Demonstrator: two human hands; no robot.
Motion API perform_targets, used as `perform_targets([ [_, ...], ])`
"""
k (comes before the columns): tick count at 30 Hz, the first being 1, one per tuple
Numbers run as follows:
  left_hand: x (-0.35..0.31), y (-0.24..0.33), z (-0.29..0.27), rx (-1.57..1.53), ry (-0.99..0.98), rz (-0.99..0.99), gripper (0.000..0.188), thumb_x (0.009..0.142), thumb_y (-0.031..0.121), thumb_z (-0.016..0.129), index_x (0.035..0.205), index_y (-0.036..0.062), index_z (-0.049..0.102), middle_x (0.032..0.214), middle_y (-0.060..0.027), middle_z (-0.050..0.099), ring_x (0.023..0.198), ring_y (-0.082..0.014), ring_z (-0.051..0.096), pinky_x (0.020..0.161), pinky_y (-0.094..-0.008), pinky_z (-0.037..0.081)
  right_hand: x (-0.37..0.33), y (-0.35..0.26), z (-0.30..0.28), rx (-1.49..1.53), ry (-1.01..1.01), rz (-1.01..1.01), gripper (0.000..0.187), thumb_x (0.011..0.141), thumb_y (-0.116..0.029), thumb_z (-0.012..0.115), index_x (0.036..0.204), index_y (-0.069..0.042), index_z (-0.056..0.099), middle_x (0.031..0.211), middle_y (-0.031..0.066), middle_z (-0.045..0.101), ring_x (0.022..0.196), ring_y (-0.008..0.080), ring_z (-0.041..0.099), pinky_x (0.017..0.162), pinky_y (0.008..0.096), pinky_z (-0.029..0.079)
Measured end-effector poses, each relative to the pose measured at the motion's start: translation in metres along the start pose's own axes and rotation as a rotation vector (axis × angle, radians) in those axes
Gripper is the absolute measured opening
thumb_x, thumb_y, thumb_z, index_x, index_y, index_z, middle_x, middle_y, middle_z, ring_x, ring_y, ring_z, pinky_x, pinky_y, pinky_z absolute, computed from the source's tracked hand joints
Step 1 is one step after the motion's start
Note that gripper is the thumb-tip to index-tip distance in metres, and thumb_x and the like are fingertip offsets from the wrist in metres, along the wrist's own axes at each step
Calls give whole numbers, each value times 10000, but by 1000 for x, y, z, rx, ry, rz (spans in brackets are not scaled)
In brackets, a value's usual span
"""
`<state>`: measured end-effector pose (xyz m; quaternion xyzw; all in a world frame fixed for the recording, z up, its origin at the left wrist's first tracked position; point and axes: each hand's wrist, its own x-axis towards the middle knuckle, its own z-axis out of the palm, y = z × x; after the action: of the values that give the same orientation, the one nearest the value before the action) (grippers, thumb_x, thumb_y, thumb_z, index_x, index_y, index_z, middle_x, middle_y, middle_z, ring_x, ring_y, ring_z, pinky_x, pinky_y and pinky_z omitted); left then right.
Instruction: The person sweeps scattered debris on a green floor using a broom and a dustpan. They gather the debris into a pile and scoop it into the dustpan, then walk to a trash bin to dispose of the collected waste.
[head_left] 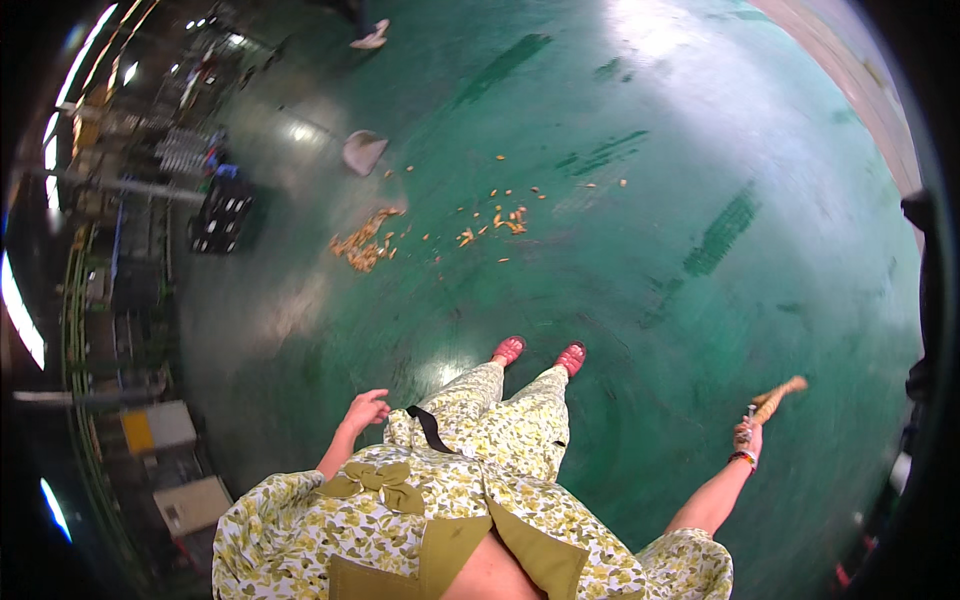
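My left hand [367,410] hangs beside my left hip with nothing seen in it, its fingers partly stretched. Out to the right, my right hand [747,436] is closed around a long tan object [780,398] that tapers unevenly; its exact kind is not clear. Something small and silvery shows at the grip. On the floor ahead lies a pile of orange-brown scraps [366,243]. More loose pieces [508,220] are scattered to the right of it. Beyond the pile stands a pale dustpan [365,152], with a thin handle running off to the left. Both hands are away from these.
The green floor [640,300] has dark scuff marks [722,232]. A black crate [222,215] stands at the left, near racks and boxes [193,505]. Another person's shoe [371,36] shows at the far edge. My feet wear red shoes [571,358].
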<state>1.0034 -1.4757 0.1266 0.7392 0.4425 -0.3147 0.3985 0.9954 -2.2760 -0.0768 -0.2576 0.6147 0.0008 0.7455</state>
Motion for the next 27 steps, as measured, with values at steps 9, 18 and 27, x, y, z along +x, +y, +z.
perform_targets([
  [9,-54,-194,-34,498,-106,122,260,708,139,524,949,59,579,820,-42,604,706,-138,543,645,-316,436,30,52,150,-1774,-127,-446,135,717,-160,524,755,-31,532,646,107,533,544,232,518,485,361,419],
  [18,5,-56,-8,542,13,152,238,734,155,534,953,72,577,821,-50,602,723,-91,503,651,-290,412,-106,219,234,-1424,-221,-176,547,629,-153,633,1048,35,336,968,224,554,948,322,543,786,371,456],
  [27,26,95,56,212,-306,194,342,739,13,507,1080,-17,502,866,-113,598,684,-149,572,608,-272,470,-116,218,216,-508,-779,237,54,720,-59,563,722,-44,511,550,11,502,390,67,426,360,205,316],
])
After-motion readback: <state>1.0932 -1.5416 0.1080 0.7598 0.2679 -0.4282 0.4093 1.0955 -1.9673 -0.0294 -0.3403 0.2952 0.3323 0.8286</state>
